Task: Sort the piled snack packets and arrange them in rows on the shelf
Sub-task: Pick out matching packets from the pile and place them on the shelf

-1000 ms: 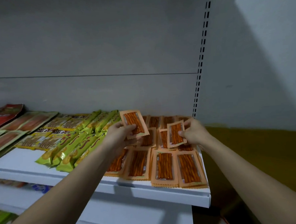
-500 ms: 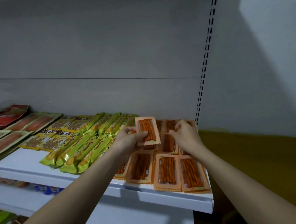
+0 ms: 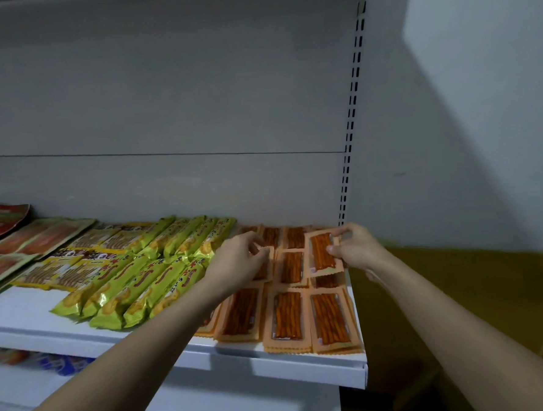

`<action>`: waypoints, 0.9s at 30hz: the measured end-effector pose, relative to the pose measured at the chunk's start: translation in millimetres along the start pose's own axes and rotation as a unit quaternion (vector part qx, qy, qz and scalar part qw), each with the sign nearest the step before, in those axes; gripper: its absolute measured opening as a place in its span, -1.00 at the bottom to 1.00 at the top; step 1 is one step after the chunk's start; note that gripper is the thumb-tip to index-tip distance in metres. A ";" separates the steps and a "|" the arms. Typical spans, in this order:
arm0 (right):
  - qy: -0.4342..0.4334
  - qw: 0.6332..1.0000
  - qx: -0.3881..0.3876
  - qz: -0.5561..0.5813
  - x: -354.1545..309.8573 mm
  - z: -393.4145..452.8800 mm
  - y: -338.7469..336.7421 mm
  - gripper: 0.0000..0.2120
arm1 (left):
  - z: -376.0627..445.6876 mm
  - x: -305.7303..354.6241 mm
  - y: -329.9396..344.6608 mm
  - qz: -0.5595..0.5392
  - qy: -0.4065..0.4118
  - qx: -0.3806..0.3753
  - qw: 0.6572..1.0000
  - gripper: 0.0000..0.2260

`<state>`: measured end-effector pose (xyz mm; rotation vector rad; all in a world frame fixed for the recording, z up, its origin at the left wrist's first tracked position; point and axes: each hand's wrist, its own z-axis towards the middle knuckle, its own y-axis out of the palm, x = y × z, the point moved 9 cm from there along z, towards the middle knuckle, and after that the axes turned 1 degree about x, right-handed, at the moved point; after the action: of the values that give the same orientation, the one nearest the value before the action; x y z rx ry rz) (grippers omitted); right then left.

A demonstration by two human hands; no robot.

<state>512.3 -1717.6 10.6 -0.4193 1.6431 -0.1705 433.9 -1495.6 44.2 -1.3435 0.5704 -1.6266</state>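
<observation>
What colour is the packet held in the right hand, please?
Orange flat snack packet, reddish sticks inside; head view.

Both my forearms reach forward from the lower corners and converge toward the middle, bare to the wrists. My left hand [image 3: 235, 264] is turned back-up, fingers curled downward with the tips bunched together — pinching at something beneath them. My right hand [image 3: 359, 250] sits a little higher and just beside it, thumb on the near side and fingers on top — also pinching, wrist bent slightly inward.
</observation>
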 end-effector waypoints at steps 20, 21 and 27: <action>-0.255 0.924 -0.051 -0.279 -103.6 -54.5 106.8 -0.91 | -31.0 -86.3 -91.2 0.110 -0.047 -0.007 0.993 -0.75; -0.274 0.916 -0.071 -0.283 -115.1 -62.9 132.9 -0.90 | -38.2 -98.2 -100.0 0.114 -0.051 -0.009 0.992 -0.73; -0.330 0.871 -0.190 -0.311 -163.4 -117.0 320.0 -0.78 | -103.1 -224.3 -189.2 0.117 -0.114 0.002 0.987 -0.62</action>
<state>353.5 -1378.8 63.5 -1.1718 0.8110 -0.1559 266.1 -1233.9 52.7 -1.3824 0.5629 -1.2658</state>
